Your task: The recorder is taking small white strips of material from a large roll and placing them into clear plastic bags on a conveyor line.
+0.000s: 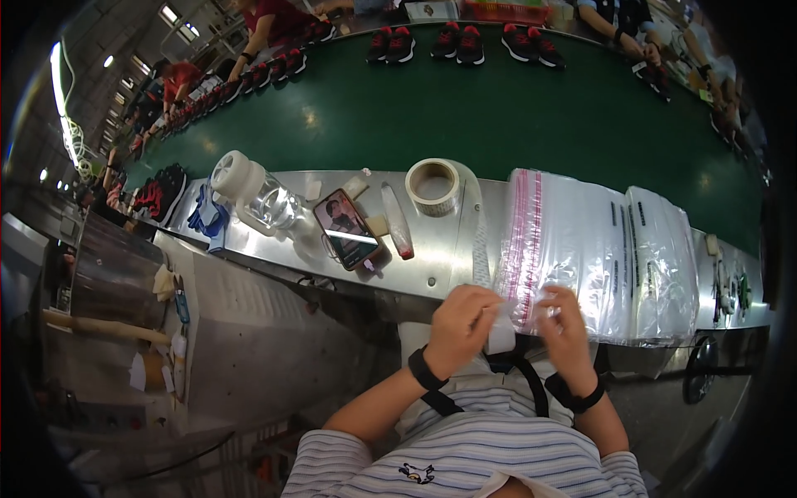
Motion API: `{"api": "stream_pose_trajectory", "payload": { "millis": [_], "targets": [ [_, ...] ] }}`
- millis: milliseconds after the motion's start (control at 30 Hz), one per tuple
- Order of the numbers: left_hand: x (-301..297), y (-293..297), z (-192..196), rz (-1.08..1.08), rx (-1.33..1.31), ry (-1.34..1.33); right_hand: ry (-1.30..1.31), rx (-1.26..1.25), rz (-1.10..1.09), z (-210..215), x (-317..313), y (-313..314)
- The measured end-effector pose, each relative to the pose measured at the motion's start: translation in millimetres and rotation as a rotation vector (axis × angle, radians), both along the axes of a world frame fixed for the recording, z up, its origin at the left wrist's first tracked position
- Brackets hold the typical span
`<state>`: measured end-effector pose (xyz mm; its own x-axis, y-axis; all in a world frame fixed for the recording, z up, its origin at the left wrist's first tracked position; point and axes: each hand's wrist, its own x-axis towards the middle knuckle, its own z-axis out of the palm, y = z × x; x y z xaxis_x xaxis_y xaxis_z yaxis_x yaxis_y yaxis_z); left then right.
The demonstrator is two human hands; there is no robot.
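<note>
My left hand [462,330] is closed, thumb and fingers pressed together, just in front of the metal ledge. Beside its fingertips hangs a small whitish piece [501,335], too blurred to name. My right hand [567,334] is curled with its fingertips pinched, near the front edge of a stack of clear plastic zip bags [573,241] with pink seal strips. What sits in its fingertips is too small to make out. A second stack of clear bags [662,266] lies against the first on its right.
Left along the metal ledge [427,270] stand a tape roll [432,187], a red-tipped cutter knife [397,222], a lit phone [349,229] and a water bottle [257,195]. Black-and-red shoes [457,43] line the green conveyor belt [432,108]; several people work along it.
</note>
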<state>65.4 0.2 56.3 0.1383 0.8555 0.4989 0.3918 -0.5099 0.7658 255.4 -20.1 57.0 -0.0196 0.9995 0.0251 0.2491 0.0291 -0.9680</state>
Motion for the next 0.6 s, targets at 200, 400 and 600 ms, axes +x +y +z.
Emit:
{"api": "stream_pose_trajectory", "payload": {
  "millis": [200, 400, 600],
  "targets": [
    [38.4, 5.0, -22.3, -0.350, 0.033, 0.563, -0.773, 0.395, -0.290, -36.2, 24.4, 40.6],
    [43.8, 2.2, -32.6, -0.258, 0.029, 0.700, -0.814, 0.435, -0.351, -51.9, 26.9, 42.9],
    [50.8, 37.6, 2.4, -0.448, -0.289, 0.765, -0.425, 0.341, -0.281, -52.7, 42.7, 41.0]
  ]
}}
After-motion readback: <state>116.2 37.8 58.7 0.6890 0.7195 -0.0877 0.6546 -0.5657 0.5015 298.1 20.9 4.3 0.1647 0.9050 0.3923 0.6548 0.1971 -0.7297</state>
